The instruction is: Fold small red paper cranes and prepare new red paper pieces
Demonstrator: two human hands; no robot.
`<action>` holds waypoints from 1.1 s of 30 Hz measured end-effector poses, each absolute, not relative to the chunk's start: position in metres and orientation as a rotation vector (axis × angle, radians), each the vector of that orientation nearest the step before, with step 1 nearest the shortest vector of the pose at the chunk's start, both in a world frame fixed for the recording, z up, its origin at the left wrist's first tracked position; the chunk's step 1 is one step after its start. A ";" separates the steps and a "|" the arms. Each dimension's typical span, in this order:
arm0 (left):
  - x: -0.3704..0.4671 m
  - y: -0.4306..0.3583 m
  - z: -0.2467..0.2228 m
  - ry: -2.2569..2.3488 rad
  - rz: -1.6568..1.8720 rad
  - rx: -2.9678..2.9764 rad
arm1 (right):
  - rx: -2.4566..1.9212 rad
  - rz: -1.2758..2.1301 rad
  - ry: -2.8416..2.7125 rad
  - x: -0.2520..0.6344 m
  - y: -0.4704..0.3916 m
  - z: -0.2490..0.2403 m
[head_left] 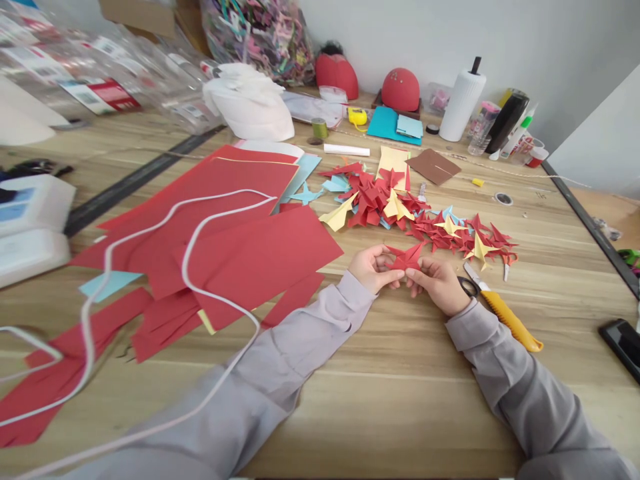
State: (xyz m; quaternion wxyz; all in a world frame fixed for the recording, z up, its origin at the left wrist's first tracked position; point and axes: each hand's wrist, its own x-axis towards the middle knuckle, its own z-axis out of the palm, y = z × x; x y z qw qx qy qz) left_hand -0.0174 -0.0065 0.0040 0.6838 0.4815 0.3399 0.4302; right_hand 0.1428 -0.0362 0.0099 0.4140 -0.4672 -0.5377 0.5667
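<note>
Between my hands is a small folded red paper star (404, 257), its points spread upward and outward. My left hand (375, 268) pinches its left side between thumb and fingers. On the other side, my right hand (436, 281) grips the lower right edge, the thumb in front. The fingertips cover part of its lower edge. Just beyond lies a heap of folded red paper pieces (370, 200), with some yellow and light blue ones mixed in. A yellow-handled utility knife (510, 320) and black-handled scissors (469, 287) rest right of my right hand.
Red paper sheets (265, 247) cover the left side, crossed by a white cable (187, 267). A tissue pack (250, 100), yellow tape measure (357, 117), blue paper (393, 125) and white bottle (463, 103) stand at the back. A black phone (623, 343) lies at the right edge.
</note>
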 end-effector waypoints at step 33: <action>-0.012 -0.015 0.006 0.755 1.099 1.143 | -1.225 1.292 -1.216 0.139 -0.035 0.012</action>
